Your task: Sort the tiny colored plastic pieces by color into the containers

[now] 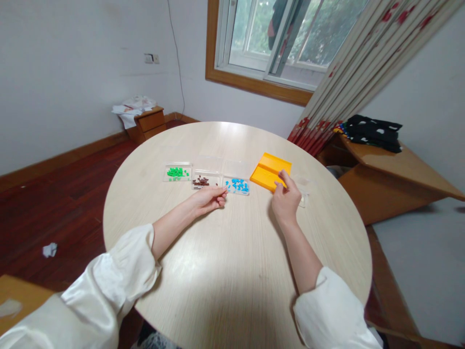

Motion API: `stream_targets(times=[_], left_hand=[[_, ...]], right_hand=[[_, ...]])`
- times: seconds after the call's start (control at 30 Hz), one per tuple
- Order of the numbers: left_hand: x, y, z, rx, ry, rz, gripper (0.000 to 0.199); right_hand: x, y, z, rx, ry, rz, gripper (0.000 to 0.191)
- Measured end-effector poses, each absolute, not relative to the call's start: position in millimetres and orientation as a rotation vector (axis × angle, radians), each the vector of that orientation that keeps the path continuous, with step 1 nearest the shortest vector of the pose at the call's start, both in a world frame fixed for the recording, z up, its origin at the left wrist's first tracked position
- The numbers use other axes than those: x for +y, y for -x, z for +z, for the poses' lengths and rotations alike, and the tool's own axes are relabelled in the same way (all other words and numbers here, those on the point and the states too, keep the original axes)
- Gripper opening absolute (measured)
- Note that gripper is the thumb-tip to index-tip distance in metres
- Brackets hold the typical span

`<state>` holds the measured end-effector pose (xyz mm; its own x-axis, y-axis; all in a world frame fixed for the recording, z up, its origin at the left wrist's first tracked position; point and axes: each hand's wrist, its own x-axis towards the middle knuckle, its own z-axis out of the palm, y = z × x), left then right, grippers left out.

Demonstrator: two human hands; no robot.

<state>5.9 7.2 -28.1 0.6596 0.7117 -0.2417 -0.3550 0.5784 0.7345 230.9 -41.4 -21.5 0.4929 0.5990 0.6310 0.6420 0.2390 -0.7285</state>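
Note:
On the round table [218, 271] stand three clear boxes in a row: one with green pieces [177, 172], one with dark brown pieces [201, 181] and one with blue pieces [238, 185]. My left hand [210, 198] is in front of the brown and blue boxes, fingertips pinched together at the blue box's left edge; what they hold, if anything, is too small to make out. An open yellow case [268, 172] lies to the right of the boxes. My right hand [286, 198] is at its near right corner, with the index finger and thumb apart and nothing visible between them.
Another small clear box [303, 199] is partly hidden behind my right hand. Beyond the table are a small cabinet [152, 121] with papers at the left and a wooden piece of furniture [385, 179] with black cloth at the right.

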Motion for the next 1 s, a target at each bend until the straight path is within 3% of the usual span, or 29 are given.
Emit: stream_targets(times=[0.33,1.0], left_hand=[[4,-9,-19,0.608,-0.712,0.642,0.01],[-4,-12,-7,0.648,-0.733,0.552,0.017]], right_hand=[[-58,-160,-17,-1.732,1.209,0.115,0.015],[-59,-159,-15,-1.767,1.233,0.073,0.01]])
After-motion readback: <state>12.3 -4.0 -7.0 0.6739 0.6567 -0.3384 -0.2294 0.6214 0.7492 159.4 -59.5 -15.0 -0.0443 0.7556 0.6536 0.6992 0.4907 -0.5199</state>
